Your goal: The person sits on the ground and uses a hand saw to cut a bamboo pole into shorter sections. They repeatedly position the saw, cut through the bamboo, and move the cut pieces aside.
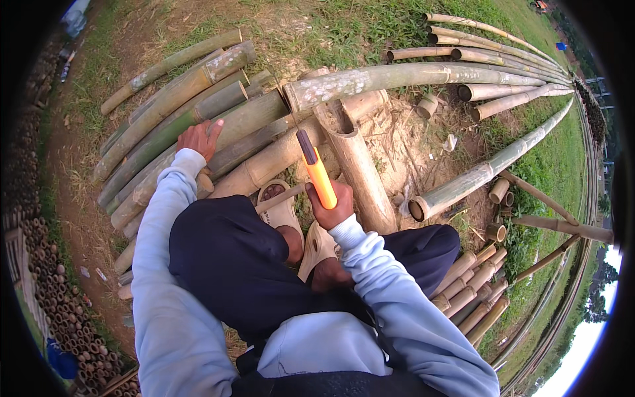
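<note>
My right hand is closed around the orange handle of a handsaw. Its thin blade, seen nearly edge-on, runs up to a gap in the bamboo, where the whitish-spotted end of a long bamboo pole meets a darker green bamboo section. My left hand lies on top of that darker section with fingers apart. Beneath, a thick bamboo support lies crosswise, and a notched bamboo post leans by my right hand. How deep the blade sits is hard to see.
Cut bamboo lengths lie side by side at the left. Long poles stretch away at upper right, with another pole below them. Short pieces are piled beside my right knee. A bamboo frame stands at far right.
</note>
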`<control>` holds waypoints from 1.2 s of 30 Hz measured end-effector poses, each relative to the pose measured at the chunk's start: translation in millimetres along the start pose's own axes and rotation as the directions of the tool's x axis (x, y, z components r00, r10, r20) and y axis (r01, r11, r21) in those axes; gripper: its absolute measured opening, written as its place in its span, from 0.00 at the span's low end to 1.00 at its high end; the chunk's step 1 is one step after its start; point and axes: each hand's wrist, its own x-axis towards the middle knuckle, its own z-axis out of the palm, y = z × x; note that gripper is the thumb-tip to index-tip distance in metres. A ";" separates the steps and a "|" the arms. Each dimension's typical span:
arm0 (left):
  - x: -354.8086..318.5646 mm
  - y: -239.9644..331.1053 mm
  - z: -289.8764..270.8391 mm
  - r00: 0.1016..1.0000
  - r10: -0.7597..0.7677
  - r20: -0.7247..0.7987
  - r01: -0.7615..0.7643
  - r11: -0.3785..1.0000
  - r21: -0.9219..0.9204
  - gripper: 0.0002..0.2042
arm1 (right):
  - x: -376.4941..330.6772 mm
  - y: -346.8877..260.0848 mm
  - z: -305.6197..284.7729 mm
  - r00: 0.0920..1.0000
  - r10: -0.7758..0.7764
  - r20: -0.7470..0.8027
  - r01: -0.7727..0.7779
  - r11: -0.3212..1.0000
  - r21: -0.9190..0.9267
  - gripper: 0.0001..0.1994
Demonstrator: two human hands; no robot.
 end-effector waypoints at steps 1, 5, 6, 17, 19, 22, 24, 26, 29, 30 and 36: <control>-1.7 -1.1 -1.2 1.000 -0.010 0.009 0.010 1.000 0.001 0.37 | 1.8 -1.9 1.9 1.000 0.009 0.010 -0.009 1.000 -0.004 0.09; -1.4 -19.8 13.0 0.996 0.013 -0.083 -0.013 1.000 0.006 0.38 | -82.0 1.1 -40.8 0.993 0.083 0.085 -0.084 0.996 0.008 0.06; -4.4 -19.6 13.0 0.997 0.006 -0.072 -0.005 1.000 0.015 0.39 | -109.2 3.8 -52.7 0.998 0.001 0.068 -0.001 1.000 0.002 0.07; 4.2 -18.9 13.1 0.992 0.038 -0.120 -0.038 0.999 0.003 0.35 | -48.5 9.9 -31.7 0.996 0.028 0.089 -0.028 1.000 -0.002 0.06; -4.8 -18.7 13.3 0.993 0.015 -0.119 -0.015 1.000 0.000 0.33 | -110.2 12.7 -57.1 0.991 0.000 0.136 0.000 1.000 -0.002 0.11; -4.5 -16.2 15.9 0.997 0.013 -0.079 -0.012 1.000 0.016 0.33 | -83.3 7.2 -37.4 0.998 -0.007 0.067 0.004 0.999 0.042 0.12; 1.9 -15.7 14.4 0.998 0.028 -0.061 -0.027 1.000 0.015 0.33 | -6.4 4.6 -6.4 0.994 0.078 0.074 -0.079 0.997 0.018 0.07; -2.1 -9.8 9.6 1.000 0.016 -0.002 -0.016 1.000 0.017 0.33 | 36.8 11.3 16.3 0.997 -0.067 -0.032 0.067 0.998 0.013 0.14; -24.7 -42.9 36.4 0.972 0.175 -0.160 -0.174 0.985 0.019 0.33 | -20.8 15.9 -3.0 0.999 -0.037 -0.005 0.037 0.999 -0.018 0.08; -25.8 -57.0 48.0 0.933 0.242 -0.268 -0.243 0.970 0.030 0.33 | -53.5 23.5 -22.9 0.993 -0.116 0.006 0.116 0.993 -0.027 0.07; -31.9 -45.0 35.4 0.995 0.083 -0.055 -0.079 0.995 0.058 0.33 | -111.7 8.6 -77.1 0.974 -0.109 0.197 0.121 0.992 -0.048 0.05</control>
